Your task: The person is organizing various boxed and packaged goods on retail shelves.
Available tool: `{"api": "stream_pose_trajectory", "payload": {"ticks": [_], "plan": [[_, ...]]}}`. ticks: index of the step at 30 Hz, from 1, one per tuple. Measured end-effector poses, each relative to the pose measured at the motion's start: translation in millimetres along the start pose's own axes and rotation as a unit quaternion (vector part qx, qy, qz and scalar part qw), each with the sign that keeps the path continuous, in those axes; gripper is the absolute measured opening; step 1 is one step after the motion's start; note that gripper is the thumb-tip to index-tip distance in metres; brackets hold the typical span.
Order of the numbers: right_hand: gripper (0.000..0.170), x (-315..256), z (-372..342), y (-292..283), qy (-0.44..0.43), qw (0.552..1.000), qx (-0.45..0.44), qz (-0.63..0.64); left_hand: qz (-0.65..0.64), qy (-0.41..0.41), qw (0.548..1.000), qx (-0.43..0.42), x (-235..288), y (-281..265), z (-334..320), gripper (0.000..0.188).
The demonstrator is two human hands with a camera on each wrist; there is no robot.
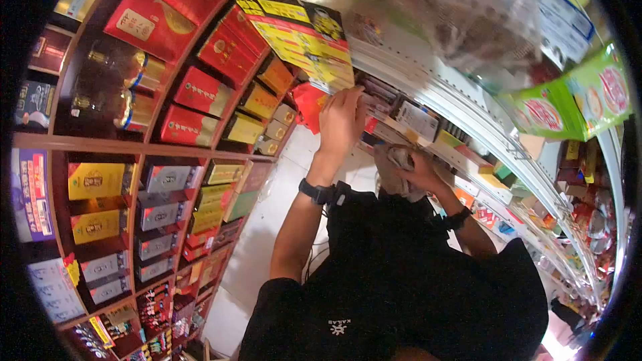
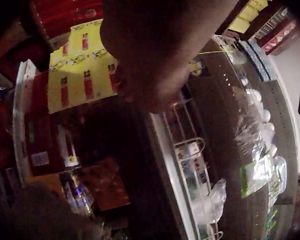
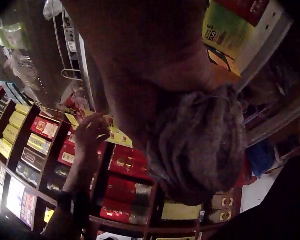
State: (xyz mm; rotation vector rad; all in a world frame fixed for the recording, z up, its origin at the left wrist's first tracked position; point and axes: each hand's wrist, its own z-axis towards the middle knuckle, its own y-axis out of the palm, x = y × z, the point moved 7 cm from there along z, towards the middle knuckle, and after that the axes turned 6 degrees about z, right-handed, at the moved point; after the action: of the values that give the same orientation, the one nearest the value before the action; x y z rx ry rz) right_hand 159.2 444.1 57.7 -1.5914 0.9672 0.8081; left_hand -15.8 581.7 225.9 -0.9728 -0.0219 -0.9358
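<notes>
My left hand point(image 1: 342, 122), with a dark watch at its wrist, is raised to the lower edge of a yellow and black hanging sign point(image 1: 302, 35). Its fingers pinch the sign there; the left wrist view has this hand point(image 2: 147, 70) dark against the yellow printed sheet point(image 2: 84, 70). Lower and to the right, my right hand point(image 1: 421, 172) grips a crumpled grey cloth point(image 1: 393, 167) in front of the body. Seen close in the right wrist view, the cloth point(image 3: 197, 145) bunches out of the hand and covers its fingers.
A wooden cubby shelf point(image 1: 100, 144) with red, yellow and silver boxes lines the left side. White metal shelving point(image 1: 461, 113) with packaged goods runs along the right. Green packets point(image 1: 568, 103) and clear plastic bags point(image 1: 488, 13) hang at upper right. White floor tiles point(image 1: 257, 227) lie below.
</notes>
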Motion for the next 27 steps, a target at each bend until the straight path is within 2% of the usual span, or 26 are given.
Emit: {"api": "stream_pose_trajectory", "payload": {"ticks": [1, 2, 3, 4, 5, 7, 8, 9, 11, 12, 13, 16, 18, 20, 22, 24, 25, 27], "plan": [[0.071, 10, 7, 22, 0.048, 0.999, -0.011, 0.011, -0.002, 0.006, 1.0, -0.008, -20, -7, 2, 0.028], [0.072, 13, 10, 17, 0.083, 0.996, -0.024, 0.011, -0.034, -0.013, 0.999, 0.035, -23, -22, 18, 0.026], [0.072, 7, 15, 25, 0.079, 0.997, -0.018, 0.017, -0.065, -0.029, 0.995, 0.069, -30, -42, 30, 0.023], [0.071, -4, 25, 49, 0.065, 0.997, 0.004, 0.044, -0.066, -0.048, 0.995, 0.051, -55, -64, 40, 0.028], [0.072, -13, 26, 45, 0.049, 0.997, 0.021, 0.056, -0.065, -0.044, 0.995, 0.055, -51, -81, 57, 0.028], [0.072, -30, 45, 72, 0.03, 0.994, 0.056, 0.085, 0.022, 0.041, 0.991, 0.126, -62, -120, 82, 0.036], [0.072, -39, 53, 63, 0.006, 0.995, 0.056, 0.083, -0.016, 0.014, 0.998, 0.065, -69, -119, 97, 0.059], [0.073, -43, 57, 72, -0.01, 0.994, 0.059, 0.09, -0.016, 0.025, 0.998, 0.063, -75, -124, 104, 0.059], [0.072, -54, 67, 92, 0.0, 0.99, 0.064, 0.123, 0.082, 0.068, 0.985, 0.133, -80, -141, 115, 0.077], [0.072, -62, 68, 99, 0.0, 0.992, 0.07, 0.105, 0.074, 0.047, 0.991, 0.099, -97, -135, 119, 0.102], [0.072, -67, 65, 107, 0.005, 0.993, 0.074, 0.088, 0.066, 0.05, 0.992, 0.092, -106, -133, 121, 0.102], [0.072, -59, 70, 126, 0.001, 0.993, 0.095, 0.07, 0.001, 0.024, 0.994, 0.106, -138, -118, 120, 0.118], [0.071, -64, 75, 131, -0.035, 0.992, 0.108, 0.05, -0.059, -0.014, 0.995, 0.077, -172, -89, 108, 0.115], [0.07, -61, 75, 132, 0.008, 0.994, 0.104, 0.037, -0.165, -0.089, 0.981, 0.04, -204, -55, 83, 0.106], [0.069, -62, 84, 127, 0.038, 0.994, 0.097, 0.022, -0.201, -0.134, 0.97, 0.017, -226, -29, 51, 0.103], [0.067, -56, 88, 126, 0.05, 0.995, 0.075, 0.042, -0.274, -0.202, 0.94, -0.004, -227, -11, 16, 0.09], [0.067, -49, 92, 126, 0.059, 0.995, 0.067, 0.041, -0.274, -0.213, 0.938, -0.007, -226, -4, -2, 0.09], [0.066, -34, 101, 130, 0.043, 0.998, 0.022, 0.032, -0.113, -0.204, 0.969, -0.087, -210, 7, -26, 0.086]]}}
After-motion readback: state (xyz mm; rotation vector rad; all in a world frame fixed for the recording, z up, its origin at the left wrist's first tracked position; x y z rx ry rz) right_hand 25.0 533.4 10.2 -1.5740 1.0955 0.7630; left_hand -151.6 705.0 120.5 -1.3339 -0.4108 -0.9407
